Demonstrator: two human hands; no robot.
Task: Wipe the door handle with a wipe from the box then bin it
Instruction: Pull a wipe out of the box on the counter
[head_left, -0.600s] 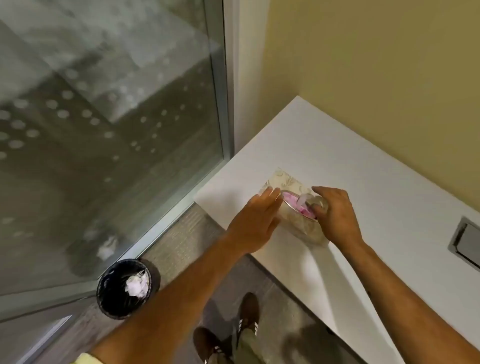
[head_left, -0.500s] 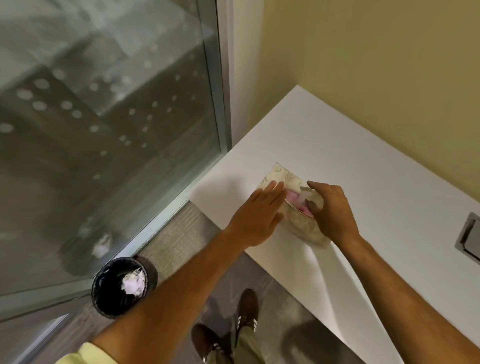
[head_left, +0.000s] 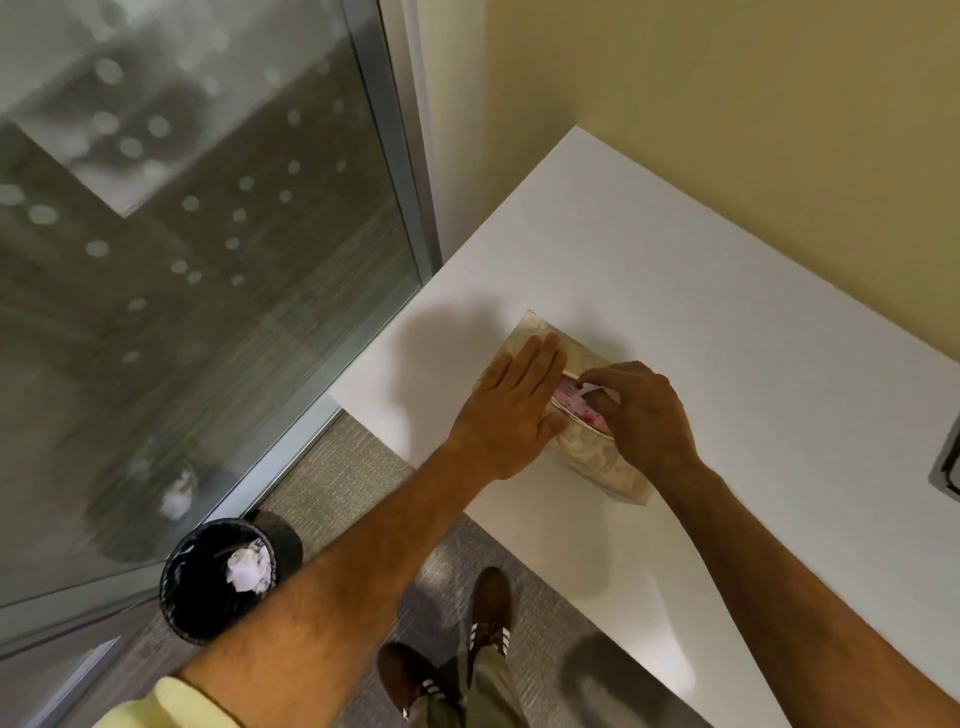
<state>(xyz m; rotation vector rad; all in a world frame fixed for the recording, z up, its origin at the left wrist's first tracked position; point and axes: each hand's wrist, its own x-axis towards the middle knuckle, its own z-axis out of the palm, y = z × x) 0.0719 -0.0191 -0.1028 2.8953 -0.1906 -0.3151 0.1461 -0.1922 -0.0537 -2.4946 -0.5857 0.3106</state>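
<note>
A beige patterned wipe box (head_left: 592, 452) with a pink opening lies on the white table (head_left: 701, 322). My left hand (head_left: 514, 410) rests flat on the box's near-left side, fingers extended, holding it down. My right hand (head_left: 644, 415) is over the opening, its fingertips pinching a small white tip of a wipe (head_left: 588, 388) that sticks out. A black bin (head_left: 218, 577) with a crumpled wipe inside stands on the floor to the lower left. No door handle is in view.
A glass door or panel (head_left: 182, 260) with a metal frame fills the left side. The yellow wall (head_left: 727, 130) runs behind the table. A metal socket plate (head_left: 948, 462) is set in the table at the right edge. My shoes stand on grey carpet below.
My right hand's fingers have closed onto the wipe tip at the opening. My left hand has slid a little further onto the box. The camera has tilted slightly.
</note>
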